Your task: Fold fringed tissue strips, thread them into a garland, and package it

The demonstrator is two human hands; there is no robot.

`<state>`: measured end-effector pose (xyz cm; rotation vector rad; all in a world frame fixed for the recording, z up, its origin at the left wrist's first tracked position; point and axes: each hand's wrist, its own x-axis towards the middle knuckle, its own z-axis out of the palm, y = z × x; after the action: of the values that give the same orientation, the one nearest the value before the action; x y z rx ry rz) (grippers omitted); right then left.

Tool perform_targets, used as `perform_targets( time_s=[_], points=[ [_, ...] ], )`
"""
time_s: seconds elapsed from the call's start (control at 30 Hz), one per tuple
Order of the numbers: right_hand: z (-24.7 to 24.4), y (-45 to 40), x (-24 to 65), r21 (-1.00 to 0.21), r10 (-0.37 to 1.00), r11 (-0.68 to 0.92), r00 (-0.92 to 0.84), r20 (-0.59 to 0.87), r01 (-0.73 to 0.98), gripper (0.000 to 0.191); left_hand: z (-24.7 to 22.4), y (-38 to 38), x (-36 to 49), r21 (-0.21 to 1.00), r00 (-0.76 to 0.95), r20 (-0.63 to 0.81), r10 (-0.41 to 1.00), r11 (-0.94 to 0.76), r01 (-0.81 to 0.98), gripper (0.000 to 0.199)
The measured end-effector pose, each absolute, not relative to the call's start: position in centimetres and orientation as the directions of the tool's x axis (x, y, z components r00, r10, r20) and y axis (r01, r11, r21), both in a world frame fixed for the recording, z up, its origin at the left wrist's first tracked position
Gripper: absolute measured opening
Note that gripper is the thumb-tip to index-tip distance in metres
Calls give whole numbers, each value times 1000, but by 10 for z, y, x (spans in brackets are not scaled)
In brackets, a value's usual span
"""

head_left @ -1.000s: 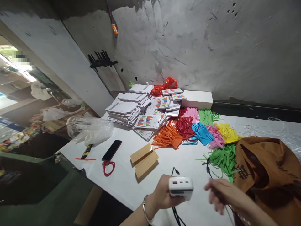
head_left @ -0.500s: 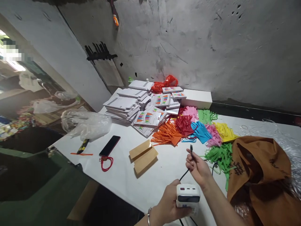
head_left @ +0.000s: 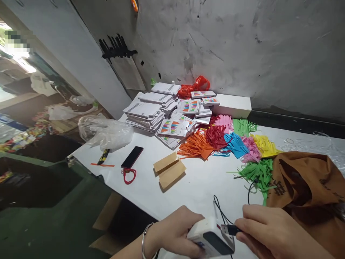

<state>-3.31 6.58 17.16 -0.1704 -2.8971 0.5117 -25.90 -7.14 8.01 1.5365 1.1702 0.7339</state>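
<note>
My left hand, with a silver bangle at the wrist, is wrapped round a white power bank at the bottom of the view. A dark display panel shows on its end. My right hand pinches the black USB plug of a cable, its metal tip close beside the port end of the power bank. Whether the tip touches the port I cannot tell. A loop of thin black cable lies on the table behind the plug.
Brown paper, a phone and a yellow-black cutter lie on the white table. Behind are stacked cards, coloured paper tassels and a white box. Brown cloth is at right.
My right hand has come down and nearer with the plug, to the power bank. My left hand has tilted the power bank and moved slightly lower and left. The camera view has shifted.
</note>
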Motion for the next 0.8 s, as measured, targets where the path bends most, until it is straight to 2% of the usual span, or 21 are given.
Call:
perform_targets(
  time_s=[0.1,0.2,0.6,0.8],
  points=[
    [174,64,-41,-359,109,932,-985,134,55,28,79,-73,-261,967,426,-122,896,10,255,48],
    [172,66,-41,-378,91,925,-991,103,46,27,78,-74,-262,974,442,-138,886,40,224,55],
    [161,64,-35,-320,45,946,-999,-9,45,20,72,-76,-256,974,501,-224,836,176,141,57],
    [158,62,-30,-294,38,955,-999,0,36,18,65,-76,-251,974,524,-224,822,200,103,58]
  ],
)
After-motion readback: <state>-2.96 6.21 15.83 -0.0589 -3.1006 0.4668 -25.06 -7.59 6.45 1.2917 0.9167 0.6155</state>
